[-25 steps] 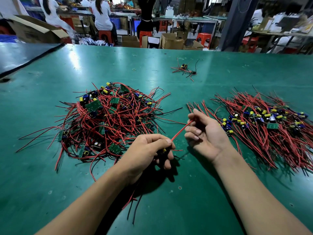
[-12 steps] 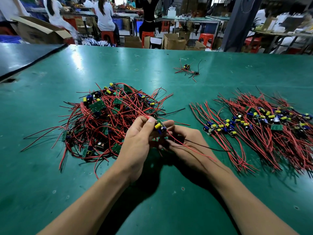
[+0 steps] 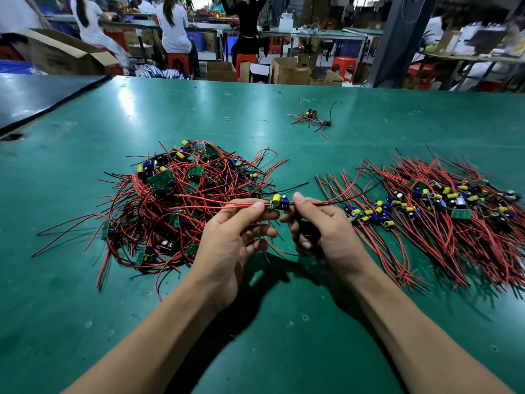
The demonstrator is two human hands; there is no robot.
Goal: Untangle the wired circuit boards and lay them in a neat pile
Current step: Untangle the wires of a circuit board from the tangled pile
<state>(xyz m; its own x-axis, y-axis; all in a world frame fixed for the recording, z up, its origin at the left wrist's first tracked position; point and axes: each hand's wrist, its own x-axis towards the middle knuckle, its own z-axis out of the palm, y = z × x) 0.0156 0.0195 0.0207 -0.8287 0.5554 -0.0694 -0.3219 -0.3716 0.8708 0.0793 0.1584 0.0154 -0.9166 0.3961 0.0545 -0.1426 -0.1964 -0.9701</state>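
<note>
Circuit board [image 3: 279, 201] with its wires was held above the green table [image 3: 85, 308], between both hands. Left hand [image 3: 235, 240] pinched the red leads at the board's 9 o'clock side; right hand [image 3: 321, 231] pinched the red and black leads at 3 o'clock. Tangled heap [image 3: 184, 203] lay at 10 o'clock from the hands, sorted pile [image 3: 443, 211] at 2 o'clock, and stray cluster [image 3: 311, 116] at 12 o'clock.

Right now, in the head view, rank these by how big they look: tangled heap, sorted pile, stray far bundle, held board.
1. tangled heap and sorted pile: alike; the pile runs off frame, so unranked.
2. stray bundle, though farther off.
3. held board, smallest.
</note>
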